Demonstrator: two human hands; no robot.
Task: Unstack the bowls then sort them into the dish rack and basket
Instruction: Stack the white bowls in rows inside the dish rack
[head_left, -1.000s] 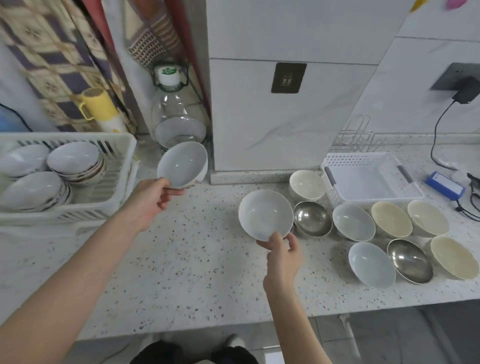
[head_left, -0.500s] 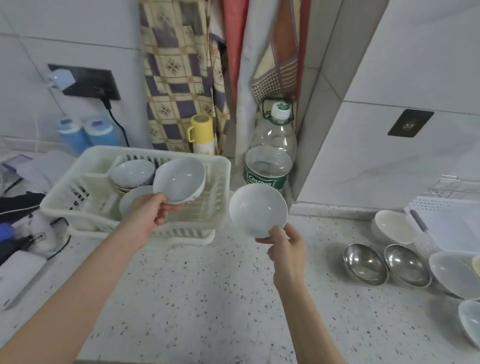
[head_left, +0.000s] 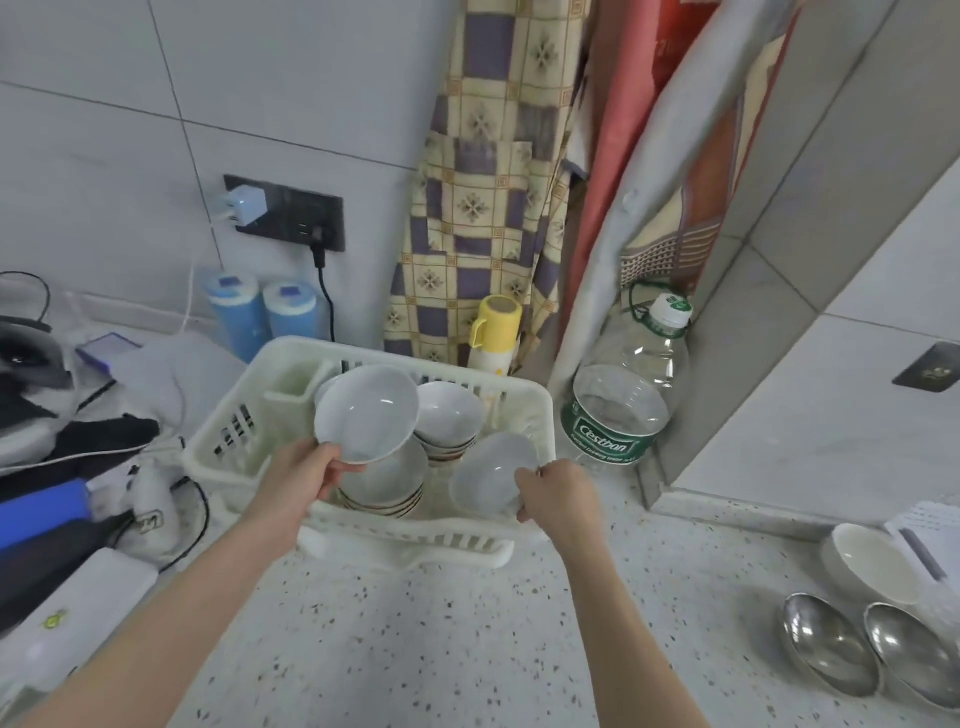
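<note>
My left hand (head_left: 301, 475) grips the rim of a white bowl (head_left: 366, 413), tilted above the white plastic dish rack (head_left: 249, 415). My right hand (head_left: 558, 493) pinches a second white bowl (head_left: 491, 473) by its rim, low inside the rack's right side. Two stacks of white bowls sit in the rack: one at the front (head_left: 387, 486) under the left bowl, one further back (head_left: 449, 418). Two steel bowls (head_left: 826, 644) and a cream bowl (head_left: 870, 566) stand on the counter at the right.
A large clear water bottle (head_left: 623, 395) stands just right of the rack, a yellow flask (head_left: 493, 332) behind it. Blue canisters (head_left: 260, 317), cables and dark devices crowd the counter at the left. Part of a white basket (head_left: 930, 530) shows at the right edge.
Both hands carried their bowls leftward and forward to the rack. The right bowl has dropped into the rack's right side; the left bowl hangs over the front stack.
</note>
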